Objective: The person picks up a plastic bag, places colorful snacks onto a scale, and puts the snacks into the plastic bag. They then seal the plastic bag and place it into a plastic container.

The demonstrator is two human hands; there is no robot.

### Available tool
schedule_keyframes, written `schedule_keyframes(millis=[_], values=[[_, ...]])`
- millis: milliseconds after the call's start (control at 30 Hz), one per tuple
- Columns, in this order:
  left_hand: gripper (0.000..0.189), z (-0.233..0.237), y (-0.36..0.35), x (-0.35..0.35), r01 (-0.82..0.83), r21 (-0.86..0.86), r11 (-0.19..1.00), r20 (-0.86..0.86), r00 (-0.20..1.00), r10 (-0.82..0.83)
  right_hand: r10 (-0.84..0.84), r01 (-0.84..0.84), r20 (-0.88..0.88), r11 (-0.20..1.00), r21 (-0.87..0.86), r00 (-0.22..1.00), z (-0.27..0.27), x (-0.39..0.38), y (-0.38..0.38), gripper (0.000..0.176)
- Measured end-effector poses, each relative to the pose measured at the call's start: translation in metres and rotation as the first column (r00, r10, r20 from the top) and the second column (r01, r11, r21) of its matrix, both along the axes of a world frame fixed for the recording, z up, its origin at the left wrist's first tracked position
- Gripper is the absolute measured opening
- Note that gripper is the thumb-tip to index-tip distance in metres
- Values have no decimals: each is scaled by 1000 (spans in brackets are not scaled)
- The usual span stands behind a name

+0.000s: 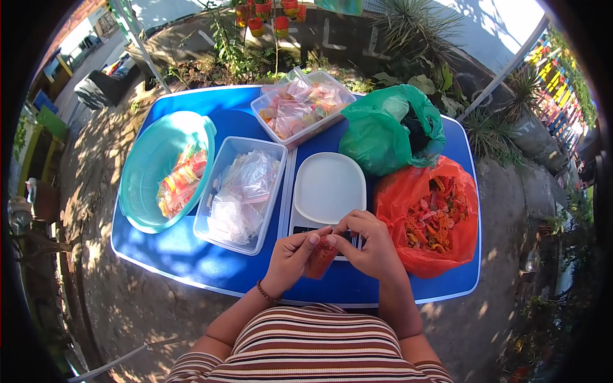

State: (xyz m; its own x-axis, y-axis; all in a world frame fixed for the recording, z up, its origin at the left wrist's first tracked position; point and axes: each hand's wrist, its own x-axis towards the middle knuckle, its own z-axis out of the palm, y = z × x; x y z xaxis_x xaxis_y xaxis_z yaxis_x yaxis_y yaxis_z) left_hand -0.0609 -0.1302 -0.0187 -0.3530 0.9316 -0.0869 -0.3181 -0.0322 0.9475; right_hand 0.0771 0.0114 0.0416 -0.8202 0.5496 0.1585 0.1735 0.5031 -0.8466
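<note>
Between my two hands hangs a small clear plastic bag [321, 258] with reddish-orange contents. My left hand [292, 254] pinches its top edge from the left, thumb against fingers. From the right, my right hand [367, 239] pinches the same top edge. Both hands are over the front of a white kitchen scale [330, 187], partly covering its display end. To the right, close to my right hand, an open red plastic bag [399, 236] holds orange and red snack pieces [436, 217].
A clear tub [207, 223] of small plastic bags stands left of the scale, beside a turquoise basket [131, 191] with filled packets. Behind are another tub [274, 131] of packets and a green plastic bag [377, 143]. All rest on a blue folding table [211, 262].
</note>
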Motion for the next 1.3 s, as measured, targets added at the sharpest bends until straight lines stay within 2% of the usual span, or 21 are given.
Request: schedule_keyframes(millis=[200, 300, 400, 600, 700, 767, 800, 900, 967, 1067, 1100, 1167, 1200, 1300], values=[[41, -4, 2, 0, 20, 7, 1000, 24, 1000, -20, 125, -127, -66, 991, -34, 990, -11, 2, 2, 16], [41, -4, 3, 0, 7, 26, 1000, 22, 1000, -8, 122, -124, 22, 990, 67, 992, -1, 4, -3, 18], [41, -8, 4, 1, -35, 11, 999, -4, 999, 35, 116, -115, -7, 992, 44, 993, -6, 5, 1, 20], [40, -11, 2, 1, -42, 8, 999, -12, 999, 42, 37, -29, -40, 983, 180, 999, -3, 3, -6, 25], [40, -4, 1, 4, -24, 33, 999, 8, 1000, 23, -31, 50, -161, 992, 114, 986, -14, 2, -3, 22], [40, 0, 2, 7, 15, 44, 999, 72, 997, -18, -71, 82, -148, 994, 66, 986, -10, 3, -5, 18], [40, -1, 2, 6, 16, 38, 999, 47, 999, -18, -93, 99, -140, 994, 43, 986, -8, 4, -6, 17], [38, -4, 1, 4, 3, 31, 1000, -12, 1000, -2, -50, 69, -143, 989, 133, 988, -8, 4, -5, 15], [36, -4, 3, 5, -22, 40, 999, -26, 999, 23, -54, 69, -132, 992, 107, 990, -8, 4, -6, 16], [35, -5, 3, 6, -55, 24, 998, 38, 998, 54, -42, 68, -183, 988, 139, 982, -9, 1, -8, 20], [34, -6, 3, 6, -64, 22, 998, 13, 998, 63, -33, 68, -210, 984, 162, 977, -9, 0, -9, 21], [32, -6, 3, 5, -78, 18, 997, -36, 996, 79, -35, 55, -159, 990, 128, 987, -9, 1, -9, 21], [31, -5, 3, 5, -93, 28, 995, -122, 988, 96, -36, 51, -133, 992, 111, 990, -9, 2, -9, 22], [28, -3, 4, 6, -139, 69, 988, -351, 924, 155, -59, 48, -84, 991, -124, 995, -6, 5, -10, 20]])
